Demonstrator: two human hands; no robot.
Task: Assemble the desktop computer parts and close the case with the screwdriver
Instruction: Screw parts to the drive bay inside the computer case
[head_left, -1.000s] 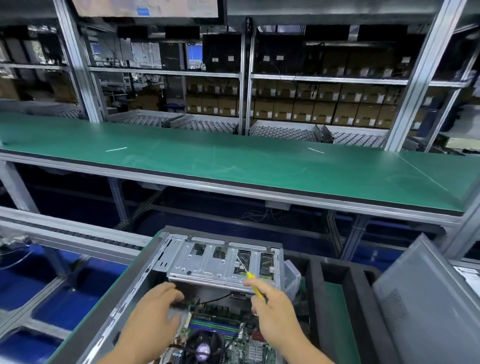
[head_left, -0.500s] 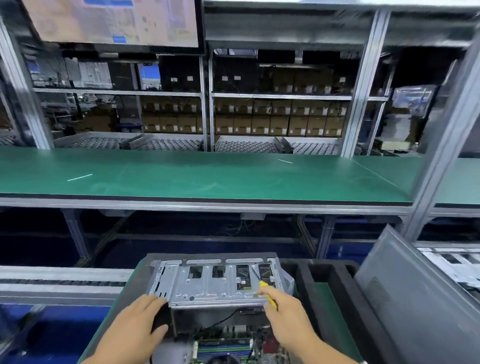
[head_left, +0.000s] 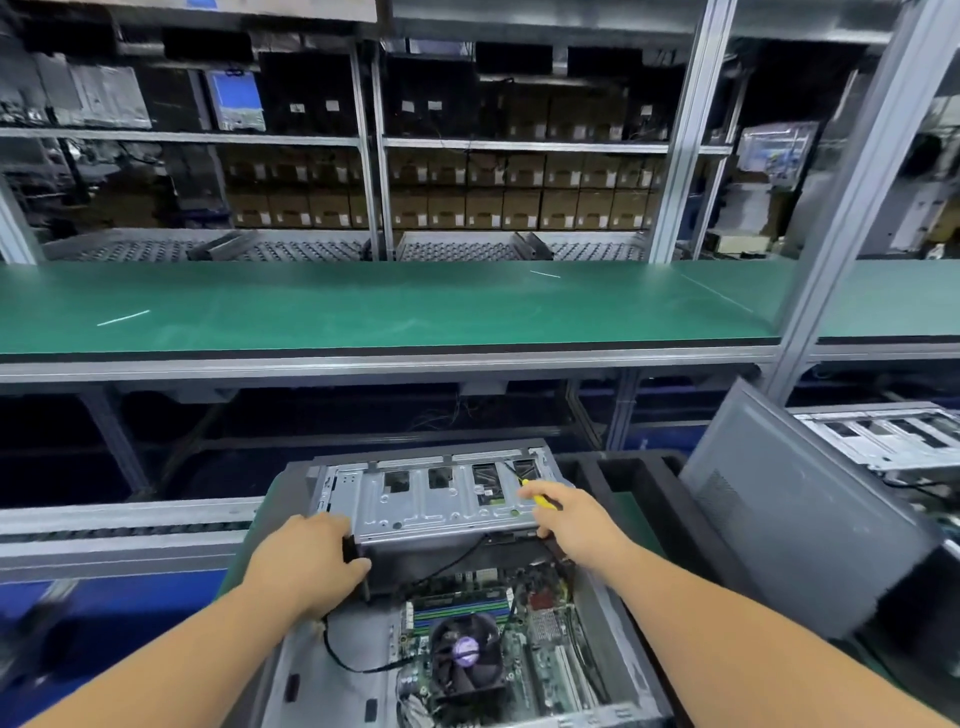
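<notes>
Screwdriver (head_left: 540, 498) seemingly in right hand (head_left: 574, 525)

The open case (head_left: 447, 623) lies flat with its inside facing up. A silver drive cage (head_left: 431, 499) with cut-out windows spans its far end. Nearer, the motherboard (head_left: 519, 644) shows green memory sticks and a round black fan (head_left: 467, 652); a black cable (head_left: 353, 660) loops at its left. The yellow-handled screwdriver (head_left: 540, 499) sits tilted at the cage's right end. The grey side panel (head_left: 800, 525) leans upright at the right, apart from the case.
</notes>
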